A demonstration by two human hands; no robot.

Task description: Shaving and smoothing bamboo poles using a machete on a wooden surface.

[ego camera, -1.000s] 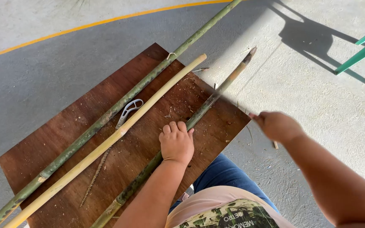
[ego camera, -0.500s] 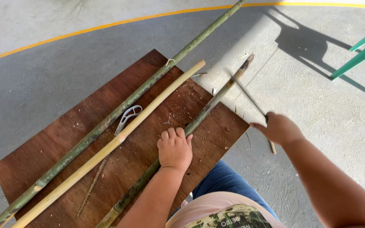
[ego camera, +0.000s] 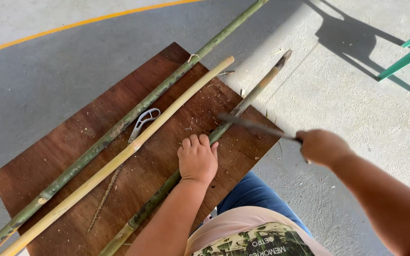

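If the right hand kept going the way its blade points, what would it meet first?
Probably the green bamboo pole pinned by the left hand; the right hand aims its blade toward it, though the blur hides how close it is.
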